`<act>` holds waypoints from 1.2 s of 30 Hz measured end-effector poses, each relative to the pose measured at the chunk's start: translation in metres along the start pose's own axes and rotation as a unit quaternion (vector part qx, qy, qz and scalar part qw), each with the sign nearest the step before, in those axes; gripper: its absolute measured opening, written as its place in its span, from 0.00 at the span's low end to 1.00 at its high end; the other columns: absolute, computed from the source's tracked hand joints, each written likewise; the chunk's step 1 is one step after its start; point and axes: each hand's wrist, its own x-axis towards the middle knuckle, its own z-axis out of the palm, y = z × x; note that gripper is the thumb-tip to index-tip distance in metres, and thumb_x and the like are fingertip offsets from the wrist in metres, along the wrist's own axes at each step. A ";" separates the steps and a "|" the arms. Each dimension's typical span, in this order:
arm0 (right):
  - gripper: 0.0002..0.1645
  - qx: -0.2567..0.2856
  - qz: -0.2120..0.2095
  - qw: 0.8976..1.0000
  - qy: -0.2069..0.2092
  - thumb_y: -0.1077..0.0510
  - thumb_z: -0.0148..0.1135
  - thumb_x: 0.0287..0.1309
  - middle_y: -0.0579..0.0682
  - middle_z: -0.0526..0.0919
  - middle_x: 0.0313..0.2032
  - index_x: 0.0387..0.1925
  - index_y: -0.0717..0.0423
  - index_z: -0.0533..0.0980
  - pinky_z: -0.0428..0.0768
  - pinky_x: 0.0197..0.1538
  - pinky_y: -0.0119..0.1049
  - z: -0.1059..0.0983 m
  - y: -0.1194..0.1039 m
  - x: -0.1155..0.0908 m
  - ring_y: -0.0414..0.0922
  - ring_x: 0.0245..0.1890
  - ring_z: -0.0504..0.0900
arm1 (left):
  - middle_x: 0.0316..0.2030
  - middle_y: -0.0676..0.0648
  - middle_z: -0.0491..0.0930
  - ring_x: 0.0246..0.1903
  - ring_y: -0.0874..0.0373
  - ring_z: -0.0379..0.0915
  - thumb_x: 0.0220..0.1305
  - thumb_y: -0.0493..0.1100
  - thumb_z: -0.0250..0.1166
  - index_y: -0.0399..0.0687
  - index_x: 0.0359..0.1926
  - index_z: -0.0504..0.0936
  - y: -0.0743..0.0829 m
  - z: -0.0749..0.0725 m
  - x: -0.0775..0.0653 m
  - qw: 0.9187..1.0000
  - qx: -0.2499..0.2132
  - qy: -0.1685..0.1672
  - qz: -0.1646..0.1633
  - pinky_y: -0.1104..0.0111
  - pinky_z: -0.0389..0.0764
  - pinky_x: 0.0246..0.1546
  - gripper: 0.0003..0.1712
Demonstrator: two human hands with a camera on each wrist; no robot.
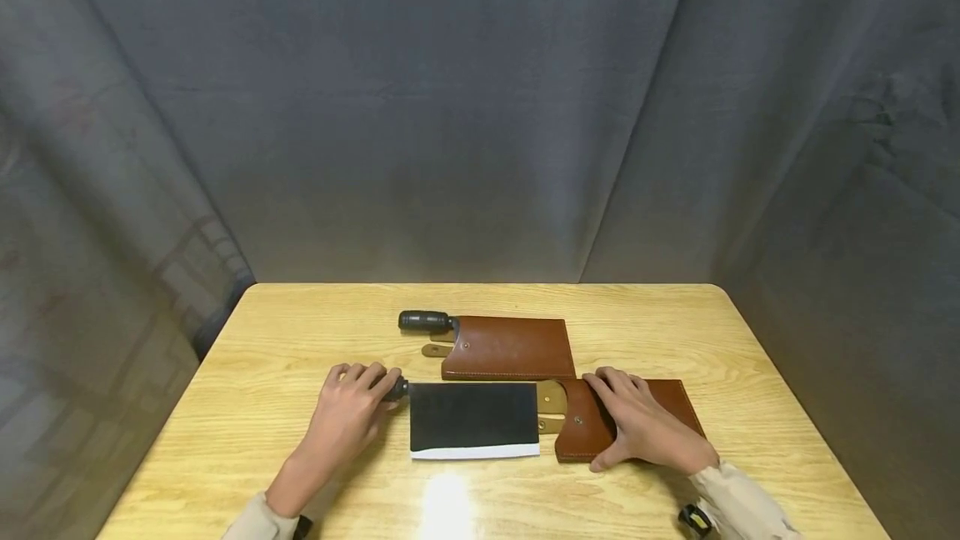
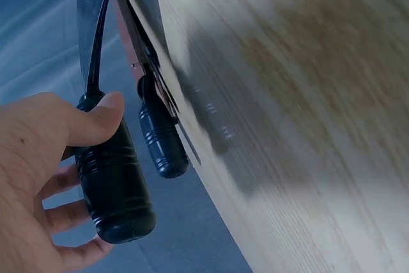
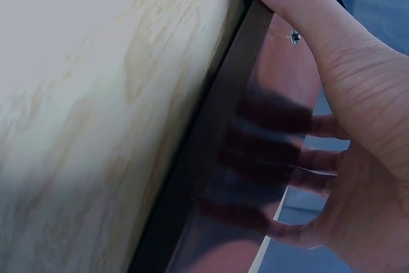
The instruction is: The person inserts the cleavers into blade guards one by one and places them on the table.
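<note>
A cleaver with a dark blade [image 1: 474, 417] and a bright lower edge lies level above the table's near half. My left hand [image 1: 348, 407] holds its black ridged handle [image 2: 116, 187], thumb along one side and fingers round the other. To the blade's right is a brown leather sheath [image 1: 576, 444] on the table, its tan straps [image 1: 551, 397] towards the blade. The blade tip reaches those straps, outside the sheath's brown body. My right hand [image 1: 637, 423] grips the sheath from above, thumb at the near edge and fingers at the far edge.
Behind lies a second brown sheath [image 1: 513, 348] with a cleaver in it, its black handle [image 1: 423, 322] pointing left. The wooden table [image 1: 300, 332] ends at grey curtains [image 1: 420, 148] at the back and sides.
</note>
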 end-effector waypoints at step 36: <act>0.76 0.006 -0.011 1.000 0.022 0.25 0.75 0.28 0.55 0.65 0.60 0.73 0.60 0.56 0.61 0.65 0.63 0.004 -0.017 0.005 0.50 0.59 0.65 | 0.35 0.50 0.81 0.34 0.51 0.80 0.46 0.49 0.78 0.49 0.47 0.85 0.009 0.006 0.006 0.999 -0.001 -0.027 -0.038 0.52 0.82 0.37 0.25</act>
